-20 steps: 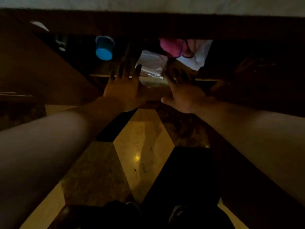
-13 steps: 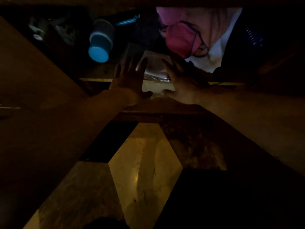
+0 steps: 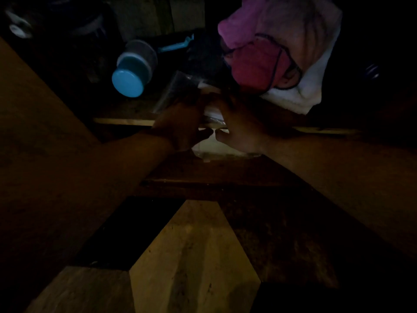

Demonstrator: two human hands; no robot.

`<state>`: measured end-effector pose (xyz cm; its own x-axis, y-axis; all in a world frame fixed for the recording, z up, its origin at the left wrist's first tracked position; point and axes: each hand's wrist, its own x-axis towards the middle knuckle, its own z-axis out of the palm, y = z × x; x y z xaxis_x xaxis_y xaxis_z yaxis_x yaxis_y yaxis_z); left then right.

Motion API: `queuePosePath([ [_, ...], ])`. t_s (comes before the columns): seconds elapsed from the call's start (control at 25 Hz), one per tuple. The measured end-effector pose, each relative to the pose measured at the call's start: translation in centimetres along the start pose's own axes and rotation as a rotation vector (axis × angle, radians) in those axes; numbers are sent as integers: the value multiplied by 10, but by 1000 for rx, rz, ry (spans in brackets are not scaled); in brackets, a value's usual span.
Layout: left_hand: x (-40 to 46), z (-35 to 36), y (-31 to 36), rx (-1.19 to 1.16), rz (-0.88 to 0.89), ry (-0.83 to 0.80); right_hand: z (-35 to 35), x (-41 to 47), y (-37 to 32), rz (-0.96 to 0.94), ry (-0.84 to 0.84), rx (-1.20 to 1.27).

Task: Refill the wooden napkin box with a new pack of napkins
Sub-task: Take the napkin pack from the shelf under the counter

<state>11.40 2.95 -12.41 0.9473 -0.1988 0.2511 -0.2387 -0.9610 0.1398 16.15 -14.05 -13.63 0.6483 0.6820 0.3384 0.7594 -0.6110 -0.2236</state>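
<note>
While half a second ago my palms were spread flat over it, now my left hand (image 3: 180, 123) and right hand (image 3: 239, 127) have closed on the napkin pack (image 3: 213, 114), one at each side, thumbs almost touching. Pack sits on the dark shelf (image 3: 121, 121), between blue-lidded jar (image 3: 133, 71) and pink cloth (image 3: 259, 62). Grasp looks made; lift-out next. Wooden box not in view.

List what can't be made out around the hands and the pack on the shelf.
- Head view: left hand and right hand cover most of the napkin pack; grip unclear.
- Fingertips lost in darkness.
- Wooden napkin box: not visible.
- Objects at top left: too dark to identify.
</note>
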Motion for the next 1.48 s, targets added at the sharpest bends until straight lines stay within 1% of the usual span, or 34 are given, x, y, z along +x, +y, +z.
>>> queuePosePath([
  [0.12,-8,-6,-2,-5,3,-10,-10,0,-5,5,-42,-2],
  [0.24,-16,-12,-6,-51,-45,9,-15,-2,-11,43,-89,-5],
  [0.44,-24,-26,-20,-98,-31,23,-26,-2,-19,53,-64,3],
  [0.56,-31,-38,-14,-61,-56,-4,-33,-3,-30,100,-97,3],
  [0.68,-47,-62,-4,-35,-89,-22,-55,-12,-47,131,-167,5],
  [0.84,-70,-115,14,-83,-47,-109,-105,-35,-73,83,-226,160],
  [0.92,-83,-144,26,-103,-47,-172,-125,-48,-92,96,-248,193],
  [0.96,-90,-161,32,-119,-54,-216,-137,-53,-103,111,-288,192],
  [1.04,-103,-187,43,-167,-52,-226,-157,-62,-121,131,-304,224],
  [1.08,-107,-208,49,-197,-50,-255,-174,-63,-128,132,-302,247],
  [1.12,-116,-236,59,-221,-74,-316,-199,-68,-146,155,-340,268],
  [1.16,-120,-239,63,-230,-82,-325,-203,-72,-148,145,-326,277],
  [1.24,-124,-262,71,-226,-132,-331,-225,-73,-160,163,-349,276],
  [1.32,-132,-307,87,-221,-129,-347,-265,-71,-179,194,-436,309],
  [1.4,-135,-352,99,-221,-114,-301,-303,-66,-191,175,-438,325],
  [1.48,-138,-391,110,-246,-96,-301,-336,-63,-205,163,-445,327],
])
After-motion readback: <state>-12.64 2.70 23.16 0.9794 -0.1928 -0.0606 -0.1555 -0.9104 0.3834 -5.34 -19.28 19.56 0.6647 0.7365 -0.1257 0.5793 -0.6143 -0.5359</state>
